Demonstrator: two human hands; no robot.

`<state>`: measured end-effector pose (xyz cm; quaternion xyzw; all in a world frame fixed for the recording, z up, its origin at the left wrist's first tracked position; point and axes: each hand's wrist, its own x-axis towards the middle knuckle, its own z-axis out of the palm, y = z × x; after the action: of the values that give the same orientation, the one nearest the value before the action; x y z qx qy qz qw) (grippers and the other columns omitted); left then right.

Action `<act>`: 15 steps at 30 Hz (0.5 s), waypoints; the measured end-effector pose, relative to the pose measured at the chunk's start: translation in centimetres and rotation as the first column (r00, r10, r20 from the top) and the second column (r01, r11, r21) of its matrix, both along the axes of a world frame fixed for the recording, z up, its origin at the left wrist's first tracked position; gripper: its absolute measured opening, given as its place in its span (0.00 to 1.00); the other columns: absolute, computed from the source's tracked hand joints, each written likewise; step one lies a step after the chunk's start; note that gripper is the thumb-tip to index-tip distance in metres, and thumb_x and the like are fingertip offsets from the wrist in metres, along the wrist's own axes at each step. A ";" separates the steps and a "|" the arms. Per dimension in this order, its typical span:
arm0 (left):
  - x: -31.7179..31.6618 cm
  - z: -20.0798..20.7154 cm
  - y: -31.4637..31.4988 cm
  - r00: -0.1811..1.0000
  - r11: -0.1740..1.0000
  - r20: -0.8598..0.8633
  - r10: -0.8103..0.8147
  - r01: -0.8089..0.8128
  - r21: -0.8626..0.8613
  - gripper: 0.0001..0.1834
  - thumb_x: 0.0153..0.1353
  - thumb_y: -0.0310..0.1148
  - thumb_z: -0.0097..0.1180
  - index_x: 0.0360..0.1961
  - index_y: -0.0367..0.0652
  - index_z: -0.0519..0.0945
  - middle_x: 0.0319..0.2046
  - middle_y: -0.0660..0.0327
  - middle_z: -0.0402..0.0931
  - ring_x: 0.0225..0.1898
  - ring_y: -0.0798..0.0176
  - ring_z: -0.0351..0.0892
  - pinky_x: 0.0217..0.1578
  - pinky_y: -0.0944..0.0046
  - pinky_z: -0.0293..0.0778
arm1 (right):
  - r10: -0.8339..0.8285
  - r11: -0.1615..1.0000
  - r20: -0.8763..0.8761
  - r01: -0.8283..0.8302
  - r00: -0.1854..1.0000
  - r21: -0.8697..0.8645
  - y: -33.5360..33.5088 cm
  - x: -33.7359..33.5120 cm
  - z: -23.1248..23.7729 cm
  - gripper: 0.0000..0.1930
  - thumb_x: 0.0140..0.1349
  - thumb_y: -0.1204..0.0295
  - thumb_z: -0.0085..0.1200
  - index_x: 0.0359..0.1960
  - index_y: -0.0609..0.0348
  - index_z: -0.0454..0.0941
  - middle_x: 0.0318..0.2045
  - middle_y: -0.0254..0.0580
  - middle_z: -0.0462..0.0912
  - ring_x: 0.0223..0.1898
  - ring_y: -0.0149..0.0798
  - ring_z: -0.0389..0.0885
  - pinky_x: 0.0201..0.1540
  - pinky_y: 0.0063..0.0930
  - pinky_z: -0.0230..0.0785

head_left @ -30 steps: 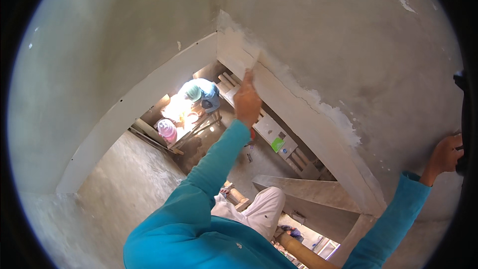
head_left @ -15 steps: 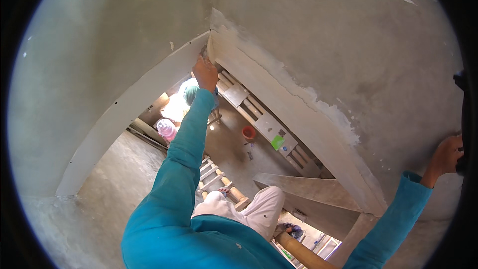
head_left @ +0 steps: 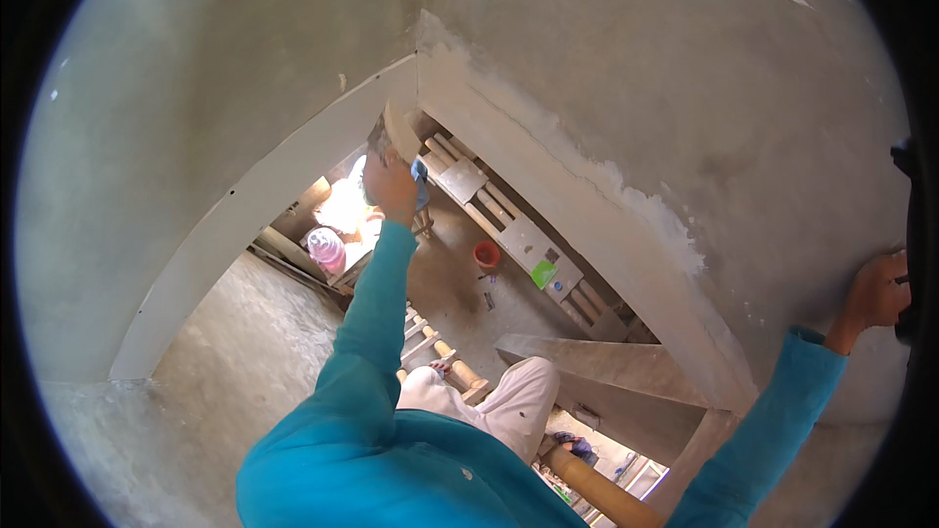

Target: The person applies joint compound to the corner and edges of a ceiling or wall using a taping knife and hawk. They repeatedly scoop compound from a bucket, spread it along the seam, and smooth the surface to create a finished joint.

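Observation:
My left hand (head_left: 393, 184) is closed round a putty knife (head_left: 398, 129), its flat blade pointing up and smeared with pale plaster. The blade is just below the corner where two white-coated beam edges meet, and appears apart from them. The left band (head_left: 232, 174) curves down and away to the left. Along the right band (head_left: 548, 166) runs a ragged patch of pale filler. My right hand (head_left: 873, 291) is at the far right, close to the grey wall, against a dark shape at the picture's rim; its fingertips are hidden there.
Below me a bamboo ladder (head_left: 437, 347) leads down to the floor. An orange bucket (head_left: 486, 254) stands there, beside planks and bamboo poles (head_left: 499, 205) holding a green item (head_left: 544, 275). A pink-and-white bundle (head_left: 326, 249) is at left. A thick bamboo pole (head_left: 597, 484) is near my legs.
My left hand with the putty knife has come down and slightly back from the corner, so the blade shows more. My right hand has barely moved.

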<state>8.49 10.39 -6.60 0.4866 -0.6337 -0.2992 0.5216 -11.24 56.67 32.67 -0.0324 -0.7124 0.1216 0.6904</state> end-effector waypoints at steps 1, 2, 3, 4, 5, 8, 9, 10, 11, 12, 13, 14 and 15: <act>1.2 0.1 1.3 0.965 0.990 -0.242 -0.105 0.124 0.067 0.12 0.65 0.26 0.52 0.46 0.29 0.77 0.42 0.43 0.81 0.44 0.42 0.80 0.47 0.49 0.73 | 0.017 1.000 -0.011 -0.017 1.000 0.015 0.1 -0.2 0.0 0.16 0.72 0.65 0.49 0.48 0.68 0.77 0.45 0.52 0.81 0.44 0.45 0.79 0.48 0.37 0.71; 2.5 0.4 2.8 0.863 0.957 -0.476 -0.169 0.258 0.129 0.11 0.66 0.26 0.53 0.45 0.30 0.77 0.42 0.46 0.81 0.42 0.46 0.80 0.45 0.50 0.74 | 0.038 0.998 -0.021 -0.037 0.999 0.042 0.2 -0.2 0.0 0.16 0.72 0.65 0.49 0.48 0.68 0.77 0.45 0.52 0.81 0.44 0.45 0.79 0.48 0.37 0.71; 4.0 0.7 4.4 0.721 0.896 -0.674 -0.162 0.394 0.206 0.10 0.66 0.26 0.53 0.45 0.31 0.77 0.42 0.50 0.81 0.41 0.49 0.81 0.44 0.52 0.75 | 0.075 0.994 -0.040 -0.071 0.996 0.088 0.1 -0.2 -0.1 0.16 0.72 0.65 0.49 0.48 0.68 0.77 0.45 0.52 0.81 0.44 0.45 0.80 0.48 0.37 0.72; 5.4 1.3 5.8 0.611 0.833 -0.778 -0.148 0.501 0.235 0.11 0.67 0.24 0.50 0.49 0.32 0.75 0.46 0.51 0.79 0.46 0.51 0.79 0.48 0.53 0.74 | 0.137 0.981 -0.073 -0.126 0.988 0.147 -0.3 0.0 -0.5 0.16 0.72 0.65 0.49 0.48 0.68 0.77 0.45 0.52 0.81 0.44 0.45 0.80 0.47 0.37 0.72; 6.7 2.1 6.9 0.507 0.742 -0.857 -0.090 0.609 0.282 0.14 0.68 0.22 0.48 0.54 0.34 0.73 0.50 0.53 0.77 0.51 0.54 0.77 0.52 0.53 0.73 | 0.226 0.960 -0.110 -0.202 0.968 0.196 -0.7 0.6 -1.1 0.16 0.72 0.65 0.49 0.48 0.68 0.77 0.45 0.52 0.81 0.44 0.45 0.80 0.47 0.36 0.72; 9.1 4.9 9.8 0.183 0.563 -0.981 -0.064 0.818 0.116 0.21 0.69 0.23 0.48 0.62 0.36 0.67 0.60 0.53 0.70 0.60 0.56 0.72 0.62 0.53 0.69 | 0.647 0.761 -0.194 -0.609 0.738 0.223 -3.9 4.3 -6.1 0.12 0.70 0.71 0.51 0.50 0.66 0.78 0.47 0.51 0.83 0.46 0.41 0.82 0.47 0.28 0.75; 9.9 5.7 10.8 0.161 0.539 -0.986 -0.051 0.835 0.109 0.21 0.69 0.23 0.49 0.62 0.36 0.67 0.60 0.53 0.70 0.61 0.56 0.71 0.63 0.53 0.68 | 0.709 0.700 -0.080 -0.688 0.700 0.192 -5.5 6.5 -9.0 0.11 0.70 0.74 0.50 0.50 0.64 0.77 0.47 0.48 0.82 0.47 0.39 0.80 0.51 0.28 0.73; 10.5 6.3 11.8 0.112 0.516 -0.992 -0.050 0.854 0.070 0.21 0.69 0.24 0.49 0.63 0.36 0.66 0.61 0.53 0.69 0.61 0.56 0.71 0.64 0.52 0.67 | 0.878 0.474 0.064 -0.880 0.474 0.013 -7.4 8.8 -12.5 0.09 0.69 0.75 0.50 0.48 0.63 0.77 0.46 0.46 0.82 0.46 0.39 0.79 0.51 0.29 0.72; 10.9 6.9 12.4 0.140 0.504 -0.990 -0.028 0.857 0.107 0.20 0.69 0.25 0.50 0.61 0.36 0.67 0.60 0.53 0.70 0.60 0.57 0.72 0.63 0.53 0.68 | 0.938 0.295 0.233 -0.943 0.256 -0.154 -9.5 11.3 -16.3 0.09 0.68 0.76 0.51 0.47 0.61 0.78 0.44 0.42 0.82 0.45 0.38 0.79 0.50 0.31 0.72; 11.2 7.2 13.0 0.140 0.493 -0.990 -0.020 0.863 0.113 0.19 0.69 0.25 0.51 0.60 0.37 0.69 0.59 0.54 0.71 0.59 0.57 0.72 0.62 0.53 0.69 | 0.845 0.318 0.526 -0.880 0.094 -0.354 -11.5 13.8 -20.0 0.09 0.68 0.76 0.51 0.47 0.60 0.79 0.44 0.40 0.82 0.44 0.36 0.79 0.50 0.30 0.72; 11.4 7.4 13.7 0.113 0.488 -0.993 -0.033 0.869 0.083 0.17 0.69 0.26 0.51 0.58 0.37 0.70 0.58 0.55 0.72 0.58 0.57 0.73 0.61 0.54 0.69 | 0.624 0.324 0.775 -0.868 -0.103 -0.376 -13.3 16.1 -23.3 0.10 0.67 0.76 0.51 0.48 0.58 0.79 0.43 0.38 0.81 0.44 0.34 0.79 0.49 0.30 0.73; 11.5 7.4 14.4 0.181 0.444 -0.984 0.006 0.881 0.164 0.15 0.69 0.26 0.52 0.56 0.38 0.71 0.56 0.56 0.74 0.56 0.58 0.74 0.59 0.55 0.70 | 0.737 0.033 0.473 -0.673 -0.483 -0.739 -14.2 18.1 -25.9 0.14 0.69 0.71 0.53 0.53 0.64 0.75 0.51 0.45 0.80 0.48 0.38 0.80 0.55 0.33 0.74; 11.5 7.4 15.1 0.217 0.409 -0.976 0.018 0.889 0.205 0.13 0.69 0.27 0.53 0.53 0.38 0.73 0.54 0.57 0.75 0.55 0.59 0.75 0.57 0.56 0.71 | 0.729 -0.144 0.013 -0.172 -0.684 -0.975 -15.8 20.4 -28.5 0.15 0.69 0.72 0.54 0.55 0.65 0.74 0.49 0.45 0.81 0.45 0.36 0.82 0.48 0.29 0.78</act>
<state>20.01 25.47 0.76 0.1705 -0.1714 -0.8984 0.3667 9.14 40.85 4.18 0.2624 -0.6138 0.6872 -0.2867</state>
